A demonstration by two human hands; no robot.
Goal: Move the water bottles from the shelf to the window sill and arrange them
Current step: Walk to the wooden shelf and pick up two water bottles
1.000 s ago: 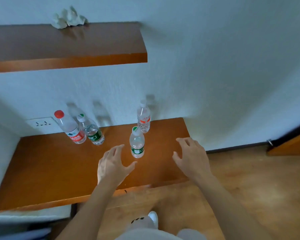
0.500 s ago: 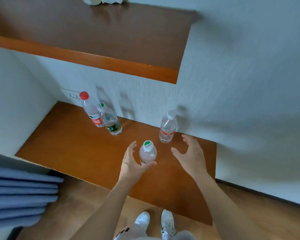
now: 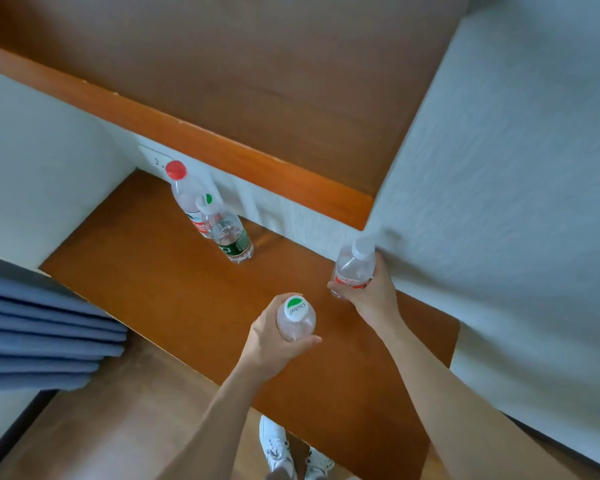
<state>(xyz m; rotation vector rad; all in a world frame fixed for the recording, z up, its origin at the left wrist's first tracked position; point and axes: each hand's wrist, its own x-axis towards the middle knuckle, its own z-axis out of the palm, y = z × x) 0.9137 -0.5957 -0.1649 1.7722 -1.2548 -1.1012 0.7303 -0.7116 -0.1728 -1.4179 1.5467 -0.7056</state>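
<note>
Several clear water bottles stand on the lower wooden shelf [image 3: 146, 292]. My left hand [image 3: 271, 341] is wrapped around a green-and-white-capped bottle [image 3: 296, 318] near the shelf's front. My right hand [image 3: 371, 292] grips a white-capped bottle with a red label [image 3: 355, 266] beside the wall corner. At the back left, a red-capped bottle [image 3: 184, 194] and a green-labelled bottle [image 3: 227, 230] stand close together, untouched. Whether the held bottles have left the shelf surface I cannot tell.
An upper wooden shelf [image 3: 222, 98] overhangs the bottles. A wall socket [image 3: 155, 161] sits behind the red-capped bottle. A white wall [image 3: 516, 168] rises at the right, a blue curtain [image 3: 39, 334] hangs at the left, and my white shoes [image 3: 291, 452] stand on the wooden floor.
Both hands were open and apart from the bottles; each has now closed on one. My head has moved in closer and tilted, so the upper shelf fills the top.
</note>
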